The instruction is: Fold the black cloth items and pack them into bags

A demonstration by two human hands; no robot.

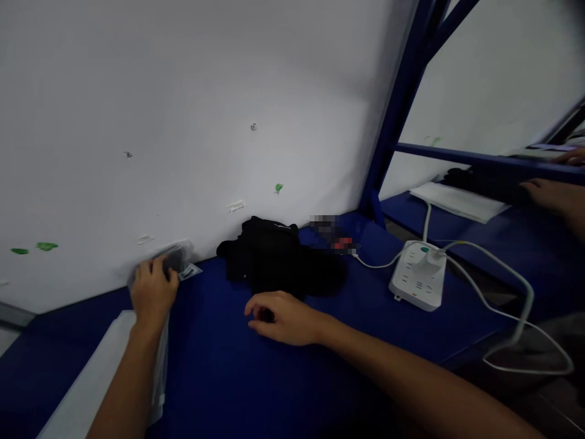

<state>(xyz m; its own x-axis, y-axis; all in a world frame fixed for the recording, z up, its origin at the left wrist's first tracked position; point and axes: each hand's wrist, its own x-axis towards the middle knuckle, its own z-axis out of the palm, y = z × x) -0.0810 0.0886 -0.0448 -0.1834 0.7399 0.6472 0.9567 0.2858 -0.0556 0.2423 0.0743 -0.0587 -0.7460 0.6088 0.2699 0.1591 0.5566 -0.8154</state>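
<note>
Whitish wall panel [192, 91], smooth & matte w/ a few chips, fills most of the bkgd. Below it, a flat blue tabletop [205, 378]; to the R, a blue metal frame [395, 116] w/ straight, squared bars. Beyond the frame, another person's hand [543, 194] is near a thin white sheet [461, 201] on a 2nd blue surface.

R hand [283, 317] is empty, thumb & index apart in a rounded C, just in front of a black cloth bundle [283, 259] (soft, lumpy, so dark that folds barely show). L forearm passes over flat whitish plastic sleeves [98, 372], stacked, w/ clear, layered edges. L hand [153, 289] has fingers & thumb curled around a clear plastic bag [185, 250], thin & crinkly, at the table's back edge by the wall; there's a dark item inside, exact type unclear.

White power strip [418, 277], hard plastic w/ rounded corners, sits R of the cloth w/ a blocky white plug [429, 262] in it. A thin white cable [377, 266] runs from the strip to a pixelated patch, contents unreadable. Smallest: a printed label [189, 272] by the bag & ragged green flecks [278, 188] on the wall.
</note>
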